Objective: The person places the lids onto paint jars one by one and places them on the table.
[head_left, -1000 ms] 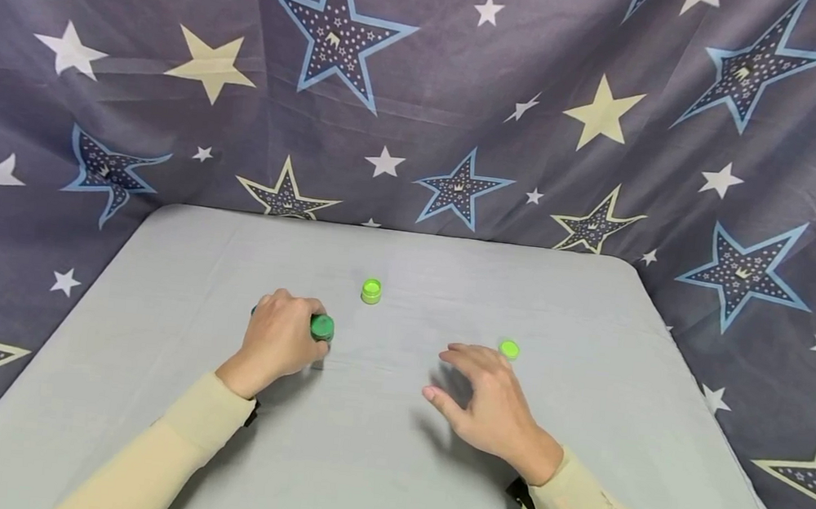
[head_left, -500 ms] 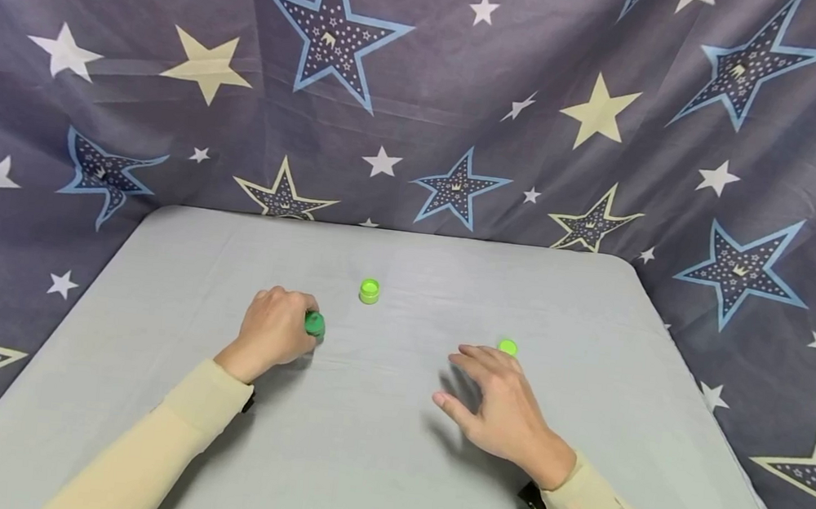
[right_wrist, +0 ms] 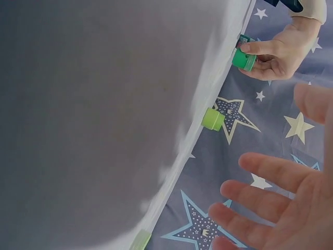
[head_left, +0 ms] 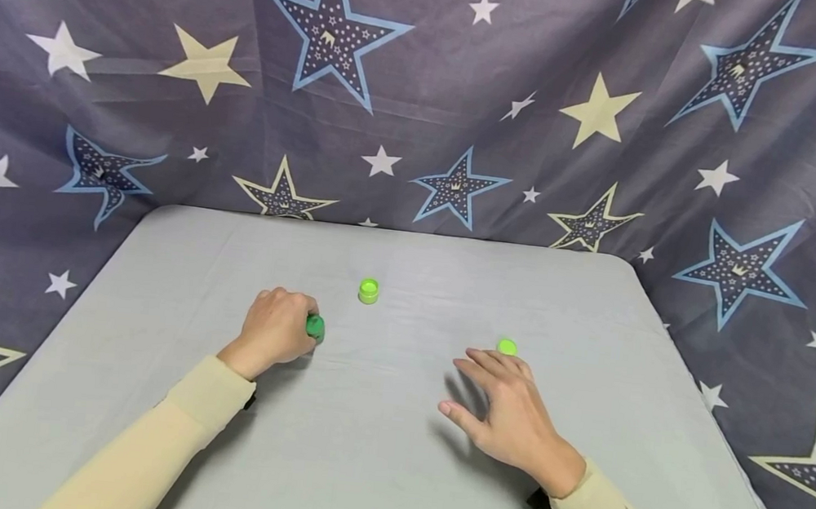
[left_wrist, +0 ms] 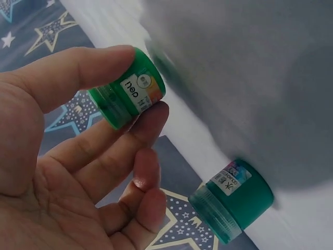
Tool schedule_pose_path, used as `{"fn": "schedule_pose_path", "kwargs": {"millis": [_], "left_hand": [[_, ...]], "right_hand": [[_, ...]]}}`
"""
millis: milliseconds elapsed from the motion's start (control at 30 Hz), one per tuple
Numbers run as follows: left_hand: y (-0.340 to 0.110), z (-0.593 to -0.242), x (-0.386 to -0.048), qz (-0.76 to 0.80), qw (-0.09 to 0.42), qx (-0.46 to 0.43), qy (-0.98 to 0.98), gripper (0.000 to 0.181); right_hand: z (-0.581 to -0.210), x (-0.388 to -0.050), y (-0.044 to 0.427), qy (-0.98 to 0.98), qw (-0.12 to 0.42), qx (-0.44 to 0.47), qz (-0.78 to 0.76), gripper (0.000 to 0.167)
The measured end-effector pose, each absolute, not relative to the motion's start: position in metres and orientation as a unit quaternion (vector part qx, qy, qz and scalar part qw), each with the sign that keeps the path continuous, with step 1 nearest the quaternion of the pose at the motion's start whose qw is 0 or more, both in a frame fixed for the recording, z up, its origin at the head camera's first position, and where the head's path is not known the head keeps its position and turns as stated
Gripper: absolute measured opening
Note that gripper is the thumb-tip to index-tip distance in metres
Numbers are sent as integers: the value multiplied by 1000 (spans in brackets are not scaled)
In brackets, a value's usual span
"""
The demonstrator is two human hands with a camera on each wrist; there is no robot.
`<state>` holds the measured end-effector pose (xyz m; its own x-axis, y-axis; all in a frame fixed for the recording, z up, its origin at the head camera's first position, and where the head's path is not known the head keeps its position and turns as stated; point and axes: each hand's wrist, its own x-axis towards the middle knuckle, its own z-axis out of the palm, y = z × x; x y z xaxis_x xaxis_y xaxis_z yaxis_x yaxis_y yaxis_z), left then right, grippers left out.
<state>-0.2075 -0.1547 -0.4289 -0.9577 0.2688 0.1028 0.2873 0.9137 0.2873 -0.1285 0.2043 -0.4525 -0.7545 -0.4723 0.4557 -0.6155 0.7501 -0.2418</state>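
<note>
My left hand (head_left: pixel 275 328) pinches a green paint jar (left_wrist: pixel 136 86) between thumb and fingers; its "deli" label shows in the left wrist view. Whether that jar touches the table cannot be told. A darker green paint jar (left_wrist: pixel 234 200) stands beside it on the table, hidden behind the hand in the head view. My right hand (head_left: pixel 510 416) hovers over the table, fingers spread and holding nothing. Just beyond its fingertips is a lime-green round thing (head_left: pixel 507 347), partly hidden; it is cut off in the right wrist view.
A lime-green paint jar (head_left: pixel 369 292) stands farther back, between the two hands. The pale grey cloth of the table (head_left: pixel 388 466) reaches back to a dark star-patterned curtain (head_left: pixel 406 123), which also hangs along both sides.
The right hand has shifted a little to the right and nearer the person. The left hand has moved slightly left with the green jar in its fingers. The lime-green things have stayed put.
</note>
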Motion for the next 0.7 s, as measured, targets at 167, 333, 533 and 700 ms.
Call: {"fn": "schedule_pose_path", "kwargs": {"millis": [167,333,533,700], "left_hand": [[-156,-431,-207,-131,22,-143,-981,22],[-157,-433,-207,-115,24,-145,-982,31],[-157,-434,-206,-109,26,-147,-983,29],[-154,-435,-205,-127,40,-139,-981,33]], "right_hand": [[-454,-128,207,-918,186,295,188,65],[-455,-127,208,-920,185,292,185,66],[-456,-126,210,-922,182,288,185,67],[-456,-125,212,-922,186,287,182,67]]}}
